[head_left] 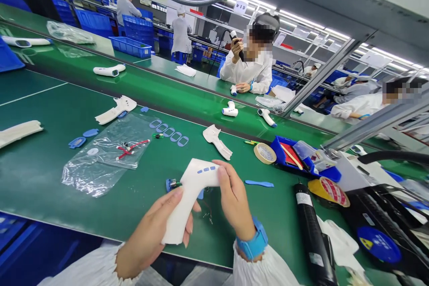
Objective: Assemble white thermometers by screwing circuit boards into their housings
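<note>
A white pistol-shaped thermometer housing (194, 187) with small blue buttons is held up between both hands, over the near part of the green bench. My left hand (157, 228) wraps around its handle. At the head end, the thumb and fingers of my right hand (233, 192) close on the shell. A blue part with a metal cylinder (171, 184) shows just left of the housing. Thin wires (209, 214) hang below it. Another white half shell (217, 141) lies beyond my hands, and a blue plastic pry tool (259, 183) is to the right.
Clear plastic bags (103, 156) lie on the left, with red wires (132, 148) on top. Blue oval frames (169, 132) sit behind. A tape roll (264, 153), blue tray (301, 161) and black electric screwdriver (313, 232) occupy the right. Across the green conveyor (161, 94), a co-worker (250, 62) sits.
</note>
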`<state>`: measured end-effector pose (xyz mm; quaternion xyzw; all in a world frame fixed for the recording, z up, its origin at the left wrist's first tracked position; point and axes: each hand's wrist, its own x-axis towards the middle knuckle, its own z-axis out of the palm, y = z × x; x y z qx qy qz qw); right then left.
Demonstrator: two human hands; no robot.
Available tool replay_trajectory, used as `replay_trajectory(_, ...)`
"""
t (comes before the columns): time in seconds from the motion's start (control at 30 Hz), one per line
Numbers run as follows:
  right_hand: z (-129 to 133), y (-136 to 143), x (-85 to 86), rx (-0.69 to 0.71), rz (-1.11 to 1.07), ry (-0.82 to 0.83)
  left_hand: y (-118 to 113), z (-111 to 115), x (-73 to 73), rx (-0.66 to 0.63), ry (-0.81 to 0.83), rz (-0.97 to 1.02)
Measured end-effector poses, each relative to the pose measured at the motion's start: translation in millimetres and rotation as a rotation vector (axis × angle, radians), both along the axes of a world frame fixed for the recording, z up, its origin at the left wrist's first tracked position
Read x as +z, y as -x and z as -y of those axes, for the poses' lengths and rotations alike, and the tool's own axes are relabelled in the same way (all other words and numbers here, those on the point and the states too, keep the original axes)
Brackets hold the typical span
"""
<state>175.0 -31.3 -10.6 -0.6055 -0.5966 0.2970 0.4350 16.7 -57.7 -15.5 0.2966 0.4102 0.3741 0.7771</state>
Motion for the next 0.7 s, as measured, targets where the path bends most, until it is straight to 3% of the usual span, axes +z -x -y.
replay_trajectory(0.33,-2.3,2.2,-2.6,0.024,-0.122,0.124,-8.3,2.4,-14.4,0.020,0.008,0.012)
replay_trajectory(0.7,-1.4,7.2,-0.3,-0.048,-0.137,0.096,-12.0,4.0,-14.2,-0.008,-0.053,-0.046)
